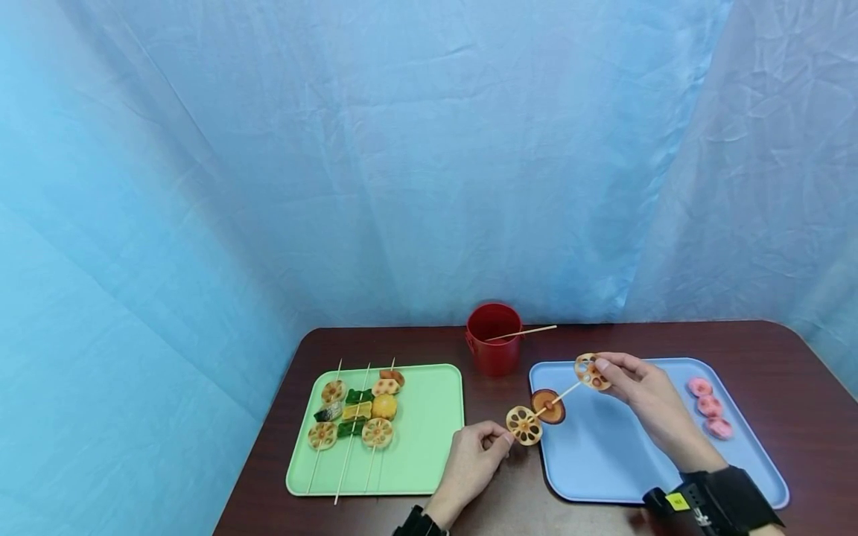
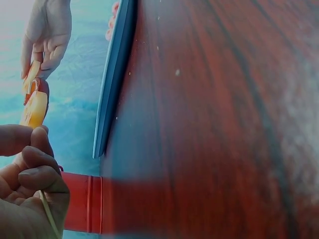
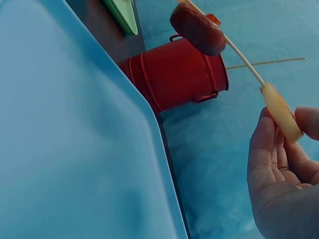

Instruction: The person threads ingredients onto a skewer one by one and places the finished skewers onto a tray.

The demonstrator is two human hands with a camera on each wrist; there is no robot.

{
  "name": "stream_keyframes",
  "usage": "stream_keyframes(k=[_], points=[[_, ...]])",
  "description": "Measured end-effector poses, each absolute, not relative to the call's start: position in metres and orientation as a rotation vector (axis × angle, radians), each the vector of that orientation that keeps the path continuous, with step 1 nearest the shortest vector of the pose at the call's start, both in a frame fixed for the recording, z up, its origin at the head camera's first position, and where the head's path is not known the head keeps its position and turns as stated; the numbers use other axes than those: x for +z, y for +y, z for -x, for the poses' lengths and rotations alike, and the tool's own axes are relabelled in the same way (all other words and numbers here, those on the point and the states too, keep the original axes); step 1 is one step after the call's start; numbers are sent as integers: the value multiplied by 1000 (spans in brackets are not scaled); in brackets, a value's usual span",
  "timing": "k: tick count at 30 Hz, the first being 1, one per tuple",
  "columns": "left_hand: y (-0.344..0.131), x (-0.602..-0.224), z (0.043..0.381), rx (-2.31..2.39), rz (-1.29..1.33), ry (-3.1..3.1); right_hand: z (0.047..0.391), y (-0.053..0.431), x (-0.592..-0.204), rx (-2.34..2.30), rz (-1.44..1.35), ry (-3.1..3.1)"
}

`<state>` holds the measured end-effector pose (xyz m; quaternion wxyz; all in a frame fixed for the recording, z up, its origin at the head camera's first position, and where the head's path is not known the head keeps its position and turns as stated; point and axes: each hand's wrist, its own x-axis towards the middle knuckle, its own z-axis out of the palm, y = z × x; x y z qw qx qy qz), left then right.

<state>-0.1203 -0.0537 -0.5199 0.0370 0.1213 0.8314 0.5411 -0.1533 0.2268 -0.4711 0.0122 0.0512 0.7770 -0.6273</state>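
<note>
My left hand (image 1: 472, 461) grips a wooden skewer (image 1: 570, 390) near its lower end. In the left wrist view the tail of the stick (image 2: 48, 214) comes out below the curled fingers. Beside that hand, a lotus root slice (image 1: 520, 434) is threaded on the skewer, followed by a brown mushroom-like piece (image 1: 558, 415). Between thumb and fingers, my right hand (image 1: 653, 402) pinches another lotus root slice (image 3: 280, 113) at the skewer's far end. The stick meets this slice; whether its tip comes through is hidden. Both hands hold the skewer raised over the blue tray's (image 1: 603, 476) left side.
On the left, a green tray (image 1: 429, 417) bears three loaded skewers, one with green and yellow pieces (image 1: 357, 411). A red cup (image 1: 496, 357) with a bare stick (image 1: 536, 330) stands at the back. Several pink pieces (image 1: 709, 406) lie in a row on the blue tray's right.
</note>
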Motion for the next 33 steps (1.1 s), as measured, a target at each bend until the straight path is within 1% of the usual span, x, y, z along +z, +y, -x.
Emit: stream_keyframes(k=[10,22,30,33], points=[[-51,-520,122,1669,-359,2532,149,219,-475,-2000,-83,2340],[-50,-519,122,1680,-359,2533,145,204,-480,-1949,-141,2344],[-56,-517,123,1628,-434,2587,145,199,-480,-1945,-171,2334],[-57,-516,123,1633,-412,2585,145,199,-480,-1942,-189,2337]])
